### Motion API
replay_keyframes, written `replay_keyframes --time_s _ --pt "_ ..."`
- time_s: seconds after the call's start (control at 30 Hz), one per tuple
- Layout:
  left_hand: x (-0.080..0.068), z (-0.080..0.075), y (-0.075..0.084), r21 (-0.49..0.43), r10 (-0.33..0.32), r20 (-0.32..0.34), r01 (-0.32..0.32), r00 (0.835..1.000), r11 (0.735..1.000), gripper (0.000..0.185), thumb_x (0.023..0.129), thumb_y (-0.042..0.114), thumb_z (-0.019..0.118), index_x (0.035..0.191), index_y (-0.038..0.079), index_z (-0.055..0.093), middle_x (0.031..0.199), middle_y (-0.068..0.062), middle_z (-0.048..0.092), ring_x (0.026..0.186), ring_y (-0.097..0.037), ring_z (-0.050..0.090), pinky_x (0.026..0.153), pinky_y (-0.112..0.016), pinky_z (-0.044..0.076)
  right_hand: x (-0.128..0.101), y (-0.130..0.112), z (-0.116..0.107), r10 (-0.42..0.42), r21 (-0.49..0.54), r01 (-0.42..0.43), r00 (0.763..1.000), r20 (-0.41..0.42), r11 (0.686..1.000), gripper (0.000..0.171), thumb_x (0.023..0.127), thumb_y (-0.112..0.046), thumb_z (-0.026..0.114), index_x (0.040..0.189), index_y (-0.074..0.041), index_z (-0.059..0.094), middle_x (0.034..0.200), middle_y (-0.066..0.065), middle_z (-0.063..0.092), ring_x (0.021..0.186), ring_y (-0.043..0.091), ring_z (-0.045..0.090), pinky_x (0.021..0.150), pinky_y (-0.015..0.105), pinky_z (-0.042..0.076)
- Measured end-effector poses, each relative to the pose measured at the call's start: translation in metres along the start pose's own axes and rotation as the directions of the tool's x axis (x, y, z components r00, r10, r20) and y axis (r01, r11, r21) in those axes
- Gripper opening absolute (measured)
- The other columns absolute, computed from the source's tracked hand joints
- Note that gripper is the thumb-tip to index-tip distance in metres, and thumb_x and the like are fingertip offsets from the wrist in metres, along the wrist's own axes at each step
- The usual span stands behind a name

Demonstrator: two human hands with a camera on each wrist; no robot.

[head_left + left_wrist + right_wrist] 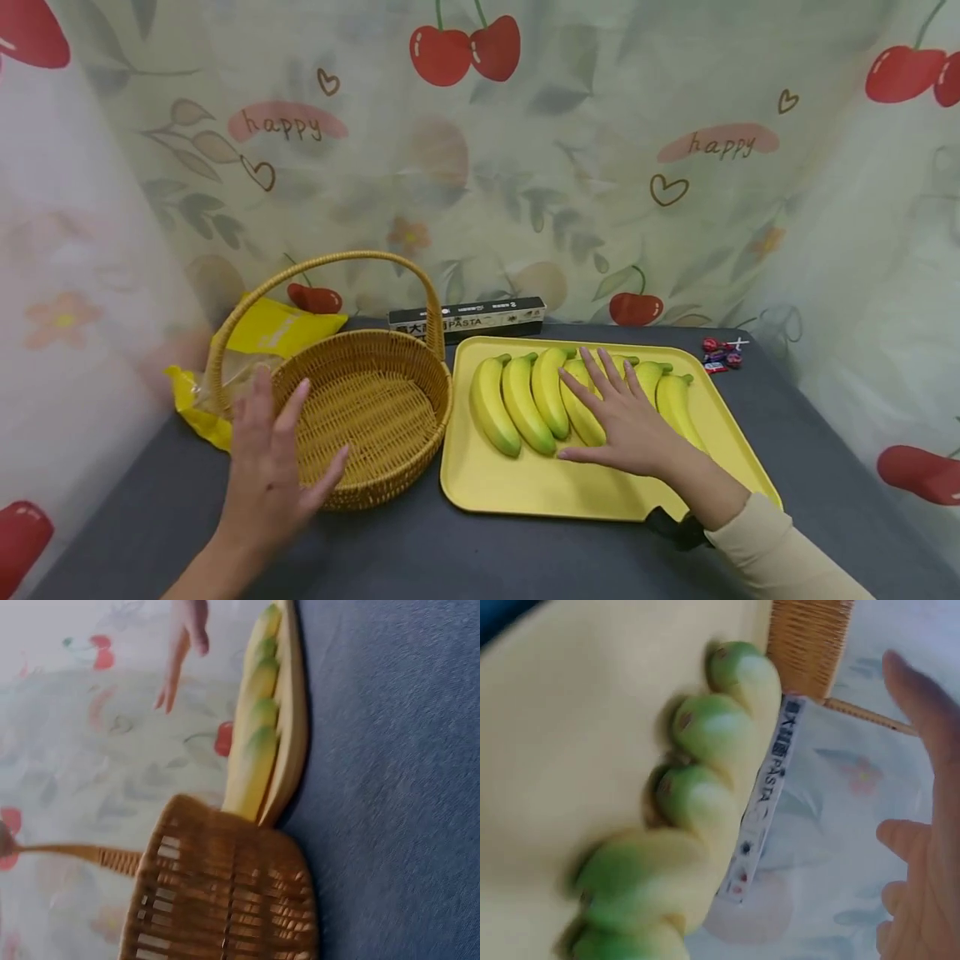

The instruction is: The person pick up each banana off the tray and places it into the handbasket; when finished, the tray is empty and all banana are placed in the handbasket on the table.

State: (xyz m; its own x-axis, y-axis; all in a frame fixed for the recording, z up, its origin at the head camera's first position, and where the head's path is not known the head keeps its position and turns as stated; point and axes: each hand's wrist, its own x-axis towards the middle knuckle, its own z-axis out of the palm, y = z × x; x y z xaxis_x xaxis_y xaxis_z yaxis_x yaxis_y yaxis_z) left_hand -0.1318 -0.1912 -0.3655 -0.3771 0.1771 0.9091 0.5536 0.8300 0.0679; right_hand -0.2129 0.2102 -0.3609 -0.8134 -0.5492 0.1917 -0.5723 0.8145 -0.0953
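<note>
We see the right hand (633, 429) flat, fingers straight, atop the bananas (525, 400), which run lengthwise away from us; the left hand (273, 467) is open by the basket (375, 417).

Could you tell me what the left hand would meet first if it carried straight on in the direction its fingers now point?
Most likely the wicker basket: the left hand is open, fingers pointing up and away over the basket's near rim. Its height above the rim is unclear, so it might pass over into the basket's hollow.
</note>
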Motion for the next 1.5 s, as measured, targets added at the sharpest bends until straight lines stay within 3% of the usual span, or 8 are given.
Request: replay_keyframes --time_s 0.17,0.33,0.57,0.77,1.03,1.27,1.4,1.5 --pt "0.0 -0.006 -0.007 -0.114 -0.181 -0.216 0.16 0.959 0.981 0.084 0.086 0.049 0.057 0.136 -0.011 0.026 0.154 -0.021 0.01 0.144 -0.032 0.006 0.115 -0.046 0.0 0.019 -0.009 0.01 0.018 0.11 -0.015 1.0 -0.019 0.994 0.09 0.079 -0.059 0.062 0.149 -0.019 0.022 0.158 0.012 -0.004 0.144 0.036 -0.005 0.109 0.062 0.002" --pt "-0.01 -0.012 -0.026 -0.262 -0.466 -0.152 0.419 0.872 0.869 0.096 0.078 0.032 0.071 0.144 -0.006 0.012 0.154 -0.022 0.001 0.144 -0.032 -0.001 0.115 -0.04 -0.001 0.039 -0.021 0.024 0.027 0.256 -0.024 1.0 -0.006 0.966 0.087 0.083 -0.051 0.063 0.15 -0.017 0.02 0.157 0.015 -0.005 0.143 0.038 -0.008 0.109 0.062 0.003" --pt "-0.012 -0.023 -0.053 -0.245 -0.708 0.339 0.784 0.62 0.57 0.102 0.078 0.012 0.073 0.15 0.014 0.001 0.155 -0.018 0.002 0.142 -0.036 0.005 0.11 -0.06 0.007 0.064 -0.04 0.039 0.065 0.509 -0.072 0.997 0.033 0.858 0.089 0.083 -0.041 0.068 0.15 -0.013 0.018 0.157 0.015 -0.004 0.143 0.036 -0.011 0.109 0.062 0.006" --pt "-0.004 -0.035 -0.078 -0.083 -0.586 0.685 0.847 0.432 0.526 0.091 0.086 0.03 0.067 0.151 0.015 0.005 0.152 -0.029 0.01 0.136 -0.051 0.014 0.095 -0.068 0.027 0.083 -0.051 0.048 0.155 0.645 -0.158 0.986 0.063 0.748 0.087 0.081 -0.04 0.071 0.149 -0.019 0.022 0.158 0.009 0.005 0.145 0.032 0.002 0.109 0.06 0.018" --pt "-0.001 -0.041 -0.104 -0.078 -0.394 0.817 0.757 0.422 0.649 0.061 0.086 0.025 0.068 0.134 0.003 0.037 0.138 -0.016 0.039 0.124 -0.037 0.037 0.081 -0.027 0.044 0.104 -0.065 0.057 0.347 0.755 -0.307 0.931 0.112 0.579 0.075 0.081 -0.028 0.073 0.144 -0.014 0.035 0.151 0.014 0.029 0.136 0.037 0.03 0.103 0.053 0.034" --pt "-0.005 -0.039 -0.121 -0.15 -0.238 0.905 0.787 0.353 0.599 0.06 0.086 0.015 0.066 0.134 -0.004 0.036 0.139 -0.029 0.034 0.118 0.0 0.042 0.078 -0.02 0.045 0.112 -0.076 0.069 0.382 0.856 -0.297 0.915 0.129 0.422 0.073 0.084 -0.014 0.069 0.145 -0.008 0.03 0.152 0.018 0.023 0.137 0.039 0.028 0.107 0.051 0.03" --pt "-0.009 -0.038 -0.125 -0.202 -0.178 0.922 0.819 0.344 0.537 0.059 0.088 0.011 0.063 0.136 -0.006 0.032 0.141 -0.029 0.029 0.105 0.017 0.043 0.076 -0.023 0.049 0.112 -0.078 0.076 0.408 0.857 -0.284 0.908 0.096 0.43 0.072 0.082 -0.008 0.067 0.144 -0.003 0.031 0.15 0.021 0.027 0.136 0.04 0.029 0.109 0.048 0.028" --pt "-0.01 -0.037 -0.127 -0.21 -0.156 0.93 0.831 0.332 0.515 0.06 0.089 0.011 0.062 0.136 -0.008 0.03 0.142 -0.023 0.03 0.105 0.013 0.048 0.077 -0.026 0.05 0.112 -0.077 0.084 0.412 0.826 -0.257 0.91 0.032 0.502 0.071 0.08 -0.004 0.067 0.142 0.002 0.033 0.148 0.023 0.03 0.135 0.041 0.031 0.109 0.048 0.028"
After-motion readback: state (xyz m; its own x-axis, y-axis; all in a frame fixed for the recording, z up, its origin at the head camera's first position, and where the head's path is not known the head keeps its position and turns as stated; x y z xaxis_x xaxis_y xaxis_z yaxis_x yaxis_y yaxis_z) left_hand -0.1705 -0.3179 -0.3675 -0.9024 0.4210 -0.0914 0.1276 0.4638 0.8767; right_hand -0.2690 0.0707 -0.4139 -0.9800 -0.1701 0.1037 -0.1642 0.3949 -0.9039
